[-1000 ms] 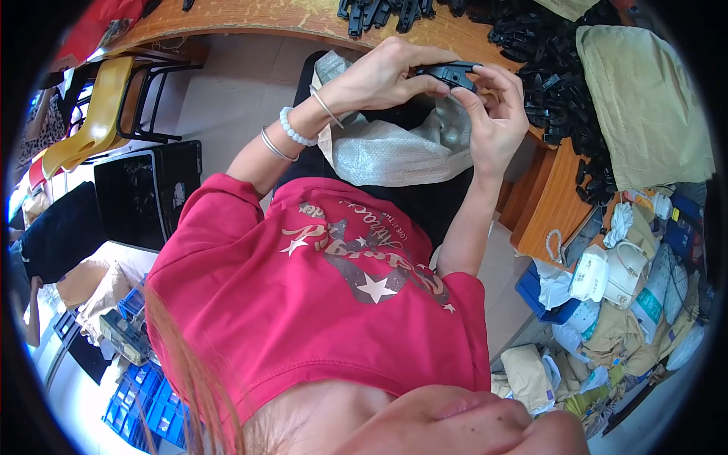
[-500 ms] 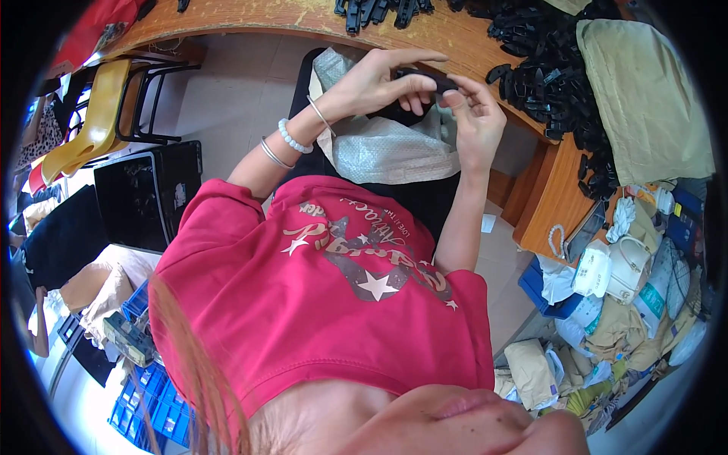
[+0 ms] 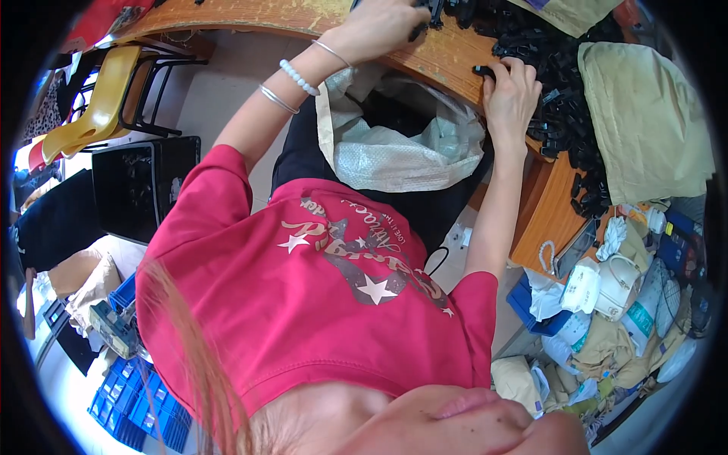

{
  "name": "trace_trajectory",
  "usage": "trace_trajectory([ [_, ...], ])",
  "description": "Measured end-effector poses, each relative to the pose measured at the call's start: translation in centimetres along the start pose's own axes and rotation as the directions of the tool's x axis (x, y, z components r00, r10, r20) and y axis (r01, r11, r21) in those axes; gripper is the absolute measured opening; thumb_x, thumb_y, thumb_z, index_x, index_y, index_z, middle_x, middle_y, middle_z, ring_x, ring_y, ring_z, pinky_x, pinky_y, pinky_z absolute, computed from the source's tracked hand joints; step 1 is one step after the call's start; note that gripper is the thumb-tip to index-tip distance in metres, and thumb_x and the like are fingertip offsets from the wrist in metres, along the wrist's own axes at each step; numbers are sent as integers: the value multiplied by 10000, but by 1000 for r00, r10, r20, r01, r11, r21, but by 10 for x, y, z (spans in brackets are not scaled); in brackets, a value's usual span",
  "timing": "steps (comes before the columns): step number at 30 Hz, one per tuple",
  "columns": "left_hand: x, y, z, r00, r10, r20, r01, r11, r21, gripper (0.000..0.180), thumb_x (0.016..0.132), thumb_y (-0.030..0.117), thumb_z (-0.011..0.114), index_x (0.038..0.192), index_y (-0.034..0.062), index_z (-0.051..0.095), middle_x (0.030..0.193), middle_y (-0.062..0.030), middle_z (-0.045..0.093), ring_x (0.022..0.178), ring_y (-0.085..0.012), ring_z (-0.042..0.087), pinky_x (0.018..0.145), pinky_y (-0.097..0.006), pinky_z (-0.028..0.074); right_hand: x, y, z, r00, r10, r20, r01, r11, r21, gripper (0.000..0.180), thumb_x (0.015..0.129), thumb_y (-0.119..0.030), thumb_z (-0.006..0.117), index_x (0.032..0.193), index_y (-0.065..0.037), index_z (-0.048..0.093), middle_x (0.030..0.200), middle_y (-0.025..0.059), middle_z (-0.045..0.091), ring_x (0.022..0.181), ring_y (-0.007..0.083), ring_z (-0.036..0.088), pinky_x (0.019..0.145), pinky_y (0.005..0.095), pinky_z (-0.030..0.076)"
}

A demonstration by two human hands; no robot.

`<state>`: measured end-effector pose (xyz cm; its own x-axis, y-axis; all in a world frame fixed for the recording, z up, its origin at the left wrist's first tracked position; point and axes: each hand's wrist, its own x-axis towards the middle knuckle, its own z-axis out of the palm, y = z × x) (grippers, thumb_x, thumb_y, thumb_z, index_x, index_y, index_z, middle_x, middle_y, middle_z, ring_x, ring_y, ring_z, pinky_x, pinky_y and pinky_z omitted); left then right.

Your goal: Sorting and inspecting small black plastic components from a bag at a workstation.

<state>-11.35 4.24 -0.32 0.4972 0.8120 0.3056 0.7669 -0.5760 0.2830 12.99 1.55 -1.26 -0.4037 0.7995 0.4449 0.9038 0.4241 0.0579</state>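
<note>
Packages first: one white woven plastic sack (image 3: pixel 402 148) sits open in the lap below the orange wooden surface (image 3: pixel 447 57), and one flat olive-tan bag (image 3: pixel 644 129) lies at its right end, beside the heap of small black plastic parts (image 3: pixel 565 114). Half a second ago both hands held one black part above the sack; now the left hand (image 3: pixel 379 26) curls over parts at the far edge, while the right hand (image 3: pixel 512 95) presses spread fingers on the heap
</note>
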Motion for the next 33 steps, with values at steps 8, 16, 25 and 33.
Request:
trace_trajectory([
  [8, -5, 11, 38, 972, -59, -228, 98, 982, 164, 152, 787, 122, 593, 874, 4, 555, 820, -176, 618, 650, -292, 652, 572, -359, 530, -1, -34, -1, 901, 428, -68, -225, 596, 771, 259, 787, 20, 653, 1040, -13, 612, 862, 64, 631, 645, 94, 581, 578, 227, 488],
  [16, -25, 41, 8, 948, -294, 123, 264, 506, -821, 307, 895, 260, 612, 1117, 48, 633, 690, -52, 590, 532, -80, 511, 489, -256, 433, -14, -50, -16, 870, 382, 312, -267, -167, 949, 209, 851, 46, 595, 1050, 110, 596, 946, 170, 650, 844, 222, 671, 795, 310, 563],
  [25, -32, 49, -1, 984, -3, -181, -93, 849, -521, 419, 805, 184, 716, 1170, 9, 610, 812, -125, 675, 580, -136, 587, 520, -254, 473, -28, -64, -19, 882, 448, 147, -163, -3, 987, 317, 791, 67, 673, 1099, 80, 599, 959, 116, 644, 866, 167, 648, 762, 249, 535],
  [33, -37, 54, 11, 966, -15, -256, -163, 736, -657, 346, 782, 225, 734, 1040, 5, 662, 867, -175, 676, 658, -280, 632, 613, -323, 498, -36, -64, -26, 860, 482, 169, -202, 18, 979, 320, 775, 51, 696, 1081, 48, 604, 928, 80, 631, 810, 107, 605, 749, 214, 493],
])
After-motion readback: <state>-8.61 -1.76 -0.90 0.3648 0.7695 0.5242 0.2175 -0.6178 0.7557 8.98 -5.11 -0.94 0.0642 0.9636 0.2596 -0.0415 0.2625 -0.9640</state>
